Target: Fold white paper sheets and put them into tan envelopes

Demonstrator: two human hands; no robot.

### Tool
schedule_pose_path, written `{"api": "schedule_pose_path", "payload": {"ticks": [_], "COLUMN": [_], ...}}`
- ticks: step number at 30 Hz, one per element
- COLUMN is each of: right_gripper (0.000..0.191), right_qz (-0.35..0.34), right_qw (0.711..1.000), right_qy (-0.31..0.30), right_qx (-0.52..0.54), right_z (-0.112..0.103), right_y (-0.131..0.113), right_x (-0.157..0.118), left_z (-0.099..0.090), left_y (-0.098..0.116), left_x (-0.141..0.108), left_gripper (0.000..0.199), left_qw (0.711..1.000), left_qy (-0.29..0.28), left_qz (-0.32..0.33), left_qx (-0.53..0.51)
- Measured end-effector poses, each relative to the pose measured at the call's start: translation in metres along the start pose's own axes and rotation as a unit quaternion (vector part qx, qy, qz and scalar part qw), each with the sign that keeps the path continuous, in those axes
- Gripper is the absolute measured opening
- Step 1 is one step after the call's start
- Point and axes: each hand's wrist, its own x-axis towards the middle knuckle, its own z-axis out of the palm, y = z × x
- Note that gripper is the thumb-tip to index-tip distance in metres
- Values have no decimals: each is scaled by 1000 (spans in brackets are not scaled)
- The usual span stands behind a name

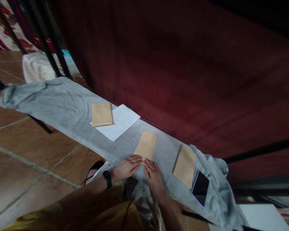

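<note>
A narrow brown paper envelope lies flat on the cloth-covered board in front of me. My left hand rests across its near left corner, fingers stretched out and lying flat. On the near edge, close beside it, lie the extended fingers of my right hand. Both hands touch the paper without visibly gripping it, and they cover its near end. To the right is a stack of similar brown envelopes. Farther left, another brown envelope pile partly overlaps a white paper sheet.
A grey cloth covers the long narrow board and bunches at both ends. A phone lies near the right end. Behind hangs a dark red curtain; black metal bars stand at upper left, above a tiled floor.
</note>
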Motion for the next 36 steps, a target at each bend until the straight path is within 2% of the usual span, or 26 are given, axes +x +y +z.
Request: {"api": "schedule_pose_path", "payload": {"ticks": [5, 9, 12, 18, 23, 26, 30, 36], "right_gripper": [46, 46, 46, 45, 45, 46, 44, 38], "right_qz": [-4, -4, -3, 9, 33, 32, 32, 54], "right_qw": [1000, 999, 999, 999, 998, 999, 999, 996], "right_qy": [20, 37, 46, 48, 45, 32, 38, 73], "right_qx": [9, 9, 5, -5, -10, -7, -5, 23], "right_z": [-1, 0, 1, 4, 2, -1, -2, 3], "right_y": [-4, -5, -6, -10, -14, -16, -16, -14], "right_x": [-8, -9, -9, -9, -7, -7, -6, -2], "left_z": [-13, -16, -4, 29, 40, 41, 41, 38], "left_y": [4, 4, -3, -25, -41, -44, -44, -41], "left_x": [-8, 11, 34, 81, 123, 139, 140, 112], "left_gripper": [34, 35, 37, 44, 49, 50, 50, 48], "left_qw": [1000, 1000, 1000, 995, 994, 992, 993, 996], "left_qy": [-20, -23, -26, -78, -22, -5, -20, -36], "left_qz": [9, -2, 4, 10, -51, -77, -56, 10], "left_qx": [-8, -21, -8, 60, 96, 99, 106, 78]}}
